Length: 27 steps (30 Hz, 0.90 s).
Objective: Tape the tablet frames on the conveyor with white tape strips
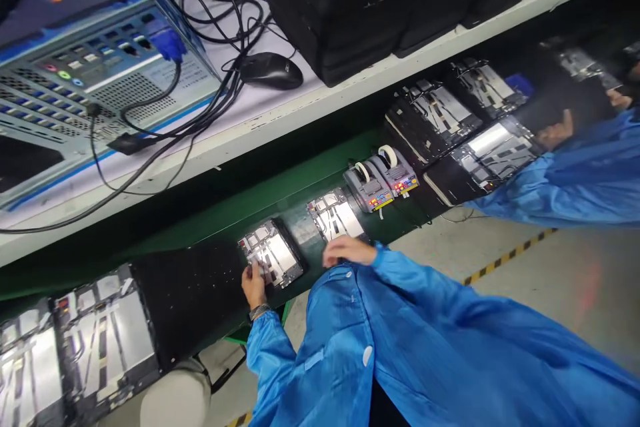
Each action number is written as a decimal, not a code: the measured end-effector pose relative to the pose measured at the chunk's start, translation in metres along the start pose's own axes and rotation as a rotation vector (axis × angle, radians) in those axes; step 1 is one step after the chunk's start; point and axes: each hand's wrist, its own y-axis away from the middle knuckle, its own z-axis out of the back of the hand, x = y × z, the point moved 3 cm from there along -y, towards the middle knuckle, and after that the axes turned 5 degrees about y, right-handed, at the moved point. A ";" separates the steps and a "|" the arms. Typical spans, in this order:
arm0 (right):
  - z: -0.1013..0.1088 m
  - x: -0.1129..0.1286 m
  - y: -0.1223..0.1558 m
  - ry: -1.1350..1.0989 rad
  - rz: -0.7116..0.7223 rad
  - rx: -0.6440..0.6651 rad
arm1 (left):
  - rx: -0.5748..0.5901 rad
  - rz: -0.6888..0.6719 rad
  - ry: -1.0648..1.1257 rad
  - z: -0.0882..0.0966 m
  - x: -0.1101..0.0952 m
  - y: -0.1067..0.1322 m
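My left hand (254, 284) is at the near left side of a small stack of flat electronic devices, with its fingertips bent onto the edge of the top opened device (276, 250). This device shows silver panels, dark strips and a black frame. My right hand (350, 250) hovers by the near edge of a second opened device (334, 213), fingers loosely extended and slightly blurred. It appears to hold nothing. Both devices lie on the green bench (303, 223).
Two grey tape dispensers (383, 180) stand to the right. Larger opened devices (107, 333) lie at left, beside a black sheet (195, 300). A co-worker's blue sleeve (590, 170) reaches in at right. Cables, a mouse (271, 71) and a computer case (115, 80) occupy the shelf.
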 end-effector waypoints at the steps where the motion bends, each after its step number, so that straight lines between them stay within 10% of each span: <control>1: 0.033 -0.008 0.027 -0.028 -0.024 -0.194 | -0.081 -0.025 -0.029 0.000 -0.005 -0.001; 4: 0.123 -0.038 0.085 0.048 -0.150 -0.847 | -0.262 -0.212 -0.052 -0.017 -0.039 0.003; 7: 0.166 -0.063 0.090 0.042 -0.141 -1.120 | -0.093 -0.401 0.024 -0.064 -0.085 0.016; 12: 0.171 -0.089 0.070 -0.027 -0.130 -1.046 | 0.296 -0.461 0.046 -0.141 -0.118 0.047; 19: 0.161 -0.075 0.100 0.039 -0.090 -1.034 | 0.479 -0.177 0.042 -0.175 -0.075 0.075; 27: 0.098 0.024 -0.062 0.699 -0.138 -0.297 | 0.525 -0.074 0.128 -0.194 -0.063 0.076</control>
